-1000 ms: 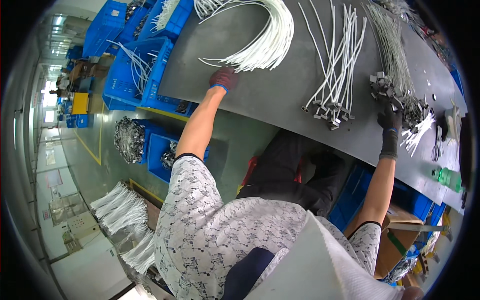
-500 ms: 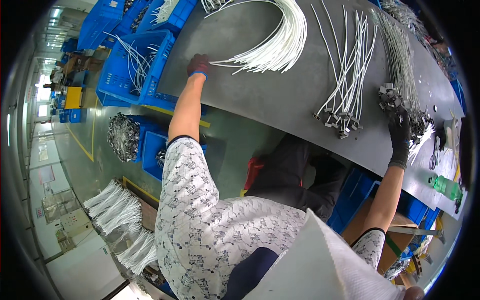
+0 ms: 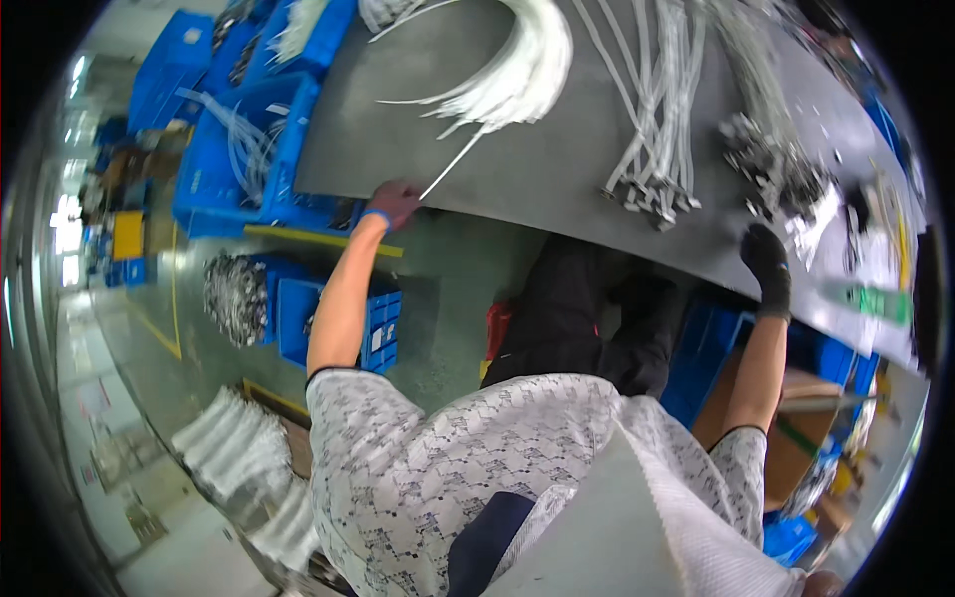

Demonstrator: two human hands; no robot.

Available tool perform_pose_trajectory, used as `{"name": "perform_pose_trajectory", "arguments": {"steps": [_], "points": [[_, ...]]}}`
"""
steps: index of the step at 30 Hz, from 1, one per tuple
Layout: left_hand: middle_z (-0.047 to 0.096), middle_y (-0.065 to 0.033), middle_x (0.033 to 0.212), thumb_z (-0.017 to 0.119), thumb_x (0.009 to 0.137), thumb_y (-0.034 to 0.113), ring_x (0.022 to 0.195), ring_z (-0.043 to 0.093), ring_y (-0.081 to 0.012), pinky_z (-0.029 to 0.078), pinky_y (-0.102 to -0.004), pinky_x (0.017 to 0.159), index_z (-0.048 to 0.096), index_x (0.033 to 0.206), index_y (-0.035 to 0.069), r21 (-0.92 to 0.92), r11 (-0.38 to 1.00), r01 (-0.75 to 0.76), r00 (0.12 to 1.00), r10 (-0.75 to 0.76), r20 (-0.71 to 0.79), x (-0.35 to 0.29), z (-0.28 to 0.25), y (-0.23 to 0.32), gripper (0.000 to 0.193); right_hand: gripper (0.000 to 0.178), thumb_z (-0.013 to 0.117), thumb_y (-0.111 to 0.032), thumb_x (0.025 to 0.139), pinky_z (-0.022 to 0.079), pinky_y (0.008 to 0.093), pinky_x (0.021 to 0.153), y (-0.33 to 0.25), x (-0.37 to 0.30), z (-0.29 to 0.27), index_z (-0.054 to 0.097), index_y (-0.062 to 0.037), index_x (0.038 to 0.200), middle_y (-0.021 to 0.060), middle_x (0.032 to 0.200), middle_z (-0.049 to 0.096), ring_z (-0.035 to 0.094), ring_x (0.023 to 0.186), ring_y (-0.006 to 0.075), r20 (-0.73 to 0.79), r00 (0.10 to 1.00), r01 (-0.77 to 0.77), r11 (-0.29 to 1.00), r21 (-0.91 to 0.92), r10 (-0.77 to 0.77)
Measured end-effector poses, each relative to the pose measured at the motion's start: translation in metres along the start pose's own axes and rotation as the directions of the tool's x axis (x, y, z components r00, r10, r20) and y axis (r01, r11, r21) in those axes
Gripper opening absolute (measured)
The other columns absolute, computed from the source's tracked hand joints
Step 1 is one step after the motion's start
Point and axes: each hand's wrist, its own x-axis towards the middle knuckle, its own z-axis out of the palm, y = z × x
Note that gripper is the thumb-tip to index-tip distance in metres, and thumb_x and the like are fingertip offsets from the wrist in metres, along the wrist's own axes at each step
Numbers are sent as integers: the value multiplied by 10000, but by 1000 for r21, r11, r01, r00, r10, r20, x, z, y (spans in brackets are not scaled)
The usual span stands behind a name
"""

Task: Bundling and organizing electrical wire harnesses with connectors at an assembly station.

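Note:
My left hand (image 3: pixel 396 203), in a dark red glove, is closed at the table's near edge on the end of one white wire (image 3: pixel 453 165). That wire slants up to a curved bundle of white wires (image 3: pixel 532 75) lying on the table. My right hand (image 3: pixel 764 257), in a dark glove, is curled near the edge on the right; anything inside its fingers is hidden. Just beyond it lies a heap of small grey metal connectors (image 3: pixel 766 164) on thin grey wires. Between the hands, several white wires with grey end pieces (image 3: pixel 652 199) lie together.
The grey table (image 3: pixel 408 159) spans the far side. Blue crates, one a basket holding white wires (image 3: pixel 244 149), stand left; a lower blue crate (image 3: pixel 383 328) sits on the floor. A green bottle (image 3: pixel 877 301) lies at right. A cardboard box (image 3: pixel 801 428) is below the table.
My left hand has come nearer and now draws one white wire out from the bundle. My right hand has moved off the connector heap toward the near edge. The view has shifted.

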Motion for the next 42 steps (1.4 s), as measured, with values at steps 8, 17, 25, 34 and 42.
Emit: {"name": "perform_pose_trajectory", "arguments": {"steps": [8, 17, 25, 34, 42], "points": [[526, 26, 696, 646, 937, 196, 496, 461, -40, 317, -202, 380, 611, 1061, 78, -695, 717, -40, 967, 204, 155, -156, -32, 117, 175, 249, 673, -142, 858, 561, 353, 763, -91, -90, -45, 665, -22, 1076, 109, 947, 721, 691, 861, 229, 386, 839, -534, 442, 721, 385], [481, -36, 867, 414, 1078, 187, 459, 274, -43, 268, -208, 386, 530, 1140, 9, -968, -69, -243, 742, 629, -231, -268, -36, 185, 221, 303, 622, -285, 910, 545, 515, 792, -77, -8, -75, 695, -53, 1092, 241, 1030, 701, 676, 961, 430, 47, 557, -829, 558, -38, 829], [569, -22, 832, 603, 950, 87, 610, 555, -127, 502, -302, 503, 574, 1225, 11, -793, 456, -405, 765, 644, -21, -238, 130, 275, 287, 314, 649, -287, 870, 547, 370, 726, -72, -63, -18, 722, -28, 1032, 152, 880, 723, 700, 780, 251, 288, 498, -650, 133, 748, 818], [655, -123, 978, 665, 914, 137, 838, 684, -244, 607, -403, 745, 590, 1067, 20, -806, 592, -11, 810, 477, 340, -35, 421, 405, 207, 278, 635, -286, 862, 547, 459, 748, -148, -28, -59, 727, -55, 987, 218, 922, 712, 696, 892, 387, -112, 479, -715, 462, 525, 870], [633, -124, 833, 651, 905, 89, 662, 643, -228, 573, -405, 569, 550, 937, 46, -959, 276, 57, 863, 469, 187, 31, 457, 532, 114, 390, 557, -215, 930, 538, 490, 849, -212, -254, 9, 576, -23, 1269, 203, 1206, 648, 641, 1064, 398, -234, 754, -567, 788, 241, 614]]}}
